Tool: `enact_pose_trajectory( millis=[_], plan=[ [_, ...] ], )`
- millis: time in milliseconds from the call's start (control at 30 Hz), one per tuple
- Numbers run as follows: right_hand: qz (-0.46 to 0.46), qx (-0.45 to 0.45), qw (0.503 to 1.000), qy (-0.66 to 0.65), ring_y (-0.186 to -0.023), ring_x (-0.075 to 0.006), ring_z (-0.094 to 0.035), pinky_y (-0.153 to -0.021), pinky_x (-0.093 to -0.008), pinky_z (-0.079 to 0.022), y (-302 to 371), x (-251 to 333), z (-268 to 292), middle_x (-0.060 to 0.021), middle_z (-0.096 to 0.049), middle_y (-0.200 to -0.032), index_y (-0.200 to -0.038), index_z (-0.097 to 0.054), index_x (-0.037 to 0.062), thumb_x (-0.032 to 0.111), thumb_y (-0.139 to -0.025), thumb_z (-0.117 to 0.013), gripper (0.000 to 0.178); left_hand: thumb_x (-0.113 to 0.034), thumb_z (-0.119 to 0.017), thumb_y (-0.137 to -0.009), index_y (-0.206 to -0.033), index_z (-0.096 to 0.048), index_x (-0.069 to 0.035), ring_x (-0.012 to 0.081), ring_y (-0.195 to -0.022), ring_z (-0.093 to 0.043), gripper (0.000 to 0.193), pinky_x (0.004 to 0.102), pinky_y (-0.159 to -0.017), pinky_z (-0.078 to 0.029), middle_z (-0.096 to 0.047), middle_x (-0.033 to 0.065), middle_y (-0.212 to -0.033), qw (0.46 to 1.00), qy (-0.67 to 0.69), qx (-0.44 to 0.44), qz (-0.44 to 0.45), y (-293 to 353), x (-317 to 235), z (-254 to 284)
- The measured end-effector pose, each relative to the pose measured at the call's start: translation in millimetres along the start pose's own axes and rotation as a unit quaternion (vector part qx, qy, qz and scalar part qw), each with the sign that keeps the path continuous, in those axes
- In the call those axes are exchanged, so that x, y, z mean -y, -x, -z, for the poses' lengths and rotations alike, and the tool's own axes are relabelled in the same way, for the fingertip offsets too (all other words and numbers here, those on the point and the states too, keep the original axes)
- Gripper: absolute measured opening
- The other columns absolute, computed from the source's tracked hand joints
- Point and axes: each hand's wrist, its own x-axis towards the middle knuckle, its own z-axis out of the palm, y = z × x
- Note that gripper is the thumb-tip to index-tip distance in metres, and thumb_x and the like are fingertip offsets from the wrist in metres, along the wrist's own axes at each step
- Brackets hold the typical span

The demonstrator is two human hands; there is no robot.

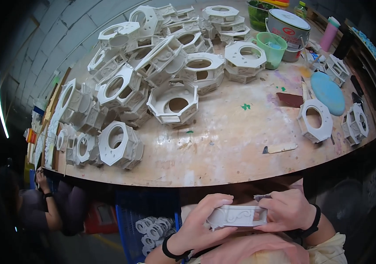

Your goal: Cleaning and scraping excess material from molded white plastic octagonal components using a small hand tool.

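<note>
Just in front of the table's near edge, my left hand (203, 224) grips a white octagonal casting (238, 215) with a scroll relief on its side panel and open windows. The thumb lies along its top and the fingers support it below. My right hand (287, 211) is closed at the casting's right end, pinching a small dark grey scrap of sandpaper (262, 198) against the upper edge. Its lower fingers curl under the frame. The casting's underside is hidden by my hands.
Similar white castings (161, 57) are piled at the table's far left. A knife (280, 148), a blue oval disc (327, 93), a reddish-brown sheet (290, 100), a green cup (271, 50) and a paint bucket (288, 33) lie rightward. A blue crate (128, 229) stands below; a seated person (49, 207) is at left.
</note>
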Motion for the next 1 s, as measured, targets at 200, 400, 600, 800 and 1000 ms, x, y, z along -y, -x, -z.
enact_pose_trajectory(
  millis=[200,400,600,800,1000],
  plan=[
    [0.008,-0.008,1.0,0.006,-0.052,-0.0195,-0.055,-0.047,-0.0296,-0.045,3,-1,-3,-0.0038,-0.055,-0.071,-0.094,-0.063,0.0072,0.034,-0.067,-0.076,0.041,-0.009,-0.079,-0.065,-0.113,-0.055,-0.002,0.0269,-0.11,-0.055,0.054,0.0356,-0.092,-0.043,-0.058,0.0149,-0.116,1.0,-0.01,-0.009,-0.011,4,1,-3],
    [0.026,0.004,1.0,-0.004,-0.057,-0.0179,-0.057,-0.047,-0.0288,-0.045,2,-3,3,-0.0031,-0.055,-0.074,-0.093,-0.061,0.0082,0.032,-0.068,-0.075,0.037,-0.008,-0.08,-0.065,-0.108,-0.052,-0.003,0.0287,-0.108,-0.055,0.052,0.0369,-0.09,-0.044,-0.059,0.0151,-0.113,0.999,-0.017,0.002,-0.046,3,7,-7],
    [0.007,0.022,0.999,0.028,-0.055,-0.0176,-0.054,-0.046,-0.0293,-0.044,-4,2,11,-0.003,-0.05,-0.071,-0.092,-0.058,0.0072,0.038,-0.069,-0.074,0.042,-0.003,-0.078,-0.068,-0.103,-0.051,-0.002,0.0236,-0.098,-0.06,0.044,0.0315,-0.08,-0.048,-0.06,0.0142,-0.105,0.996,0.089,0.006,0.002,11,9,-15],
    [-0.031,-0.07,0.996,0.04,-0.052,-0.0185,-0.053,-0.046,-0.0292,-0.041,1,-2,11,-0.0043,-0.05,-0.064,-0.086,-0.06,0.008,0.037,-0.069,-0.076,0.037,-0.004,-0.079,-0.067,-0.099,-0.05,-0.001,0.0209,-0.094,-0.061,0.043,0.0302,-0.081,-0.048,-0.061,0.0142,-0.102,0.99,0.115,-0.06,0.052,25,21,-26],
    [-0.091,-0.111,0.982,-0.121,-0.043,-0.0165,-0.051,-0.042,-0.0279,-0.037,22,-4,-13,-0.0037,-0.054,-0.056,-0.075,-0.065,0.0081,0.014,-0.074,-0.072,0.01,-0.007,-0.081,-0.067,-0.098,-0.049,0.002,0.02,-0.093,-0.061,0.045,0.0303,-0.08,-0.048,-0.061,0.0151,-0.103,0.99,0.066,-0.12,0.021,28,25,-38]
  ],
)
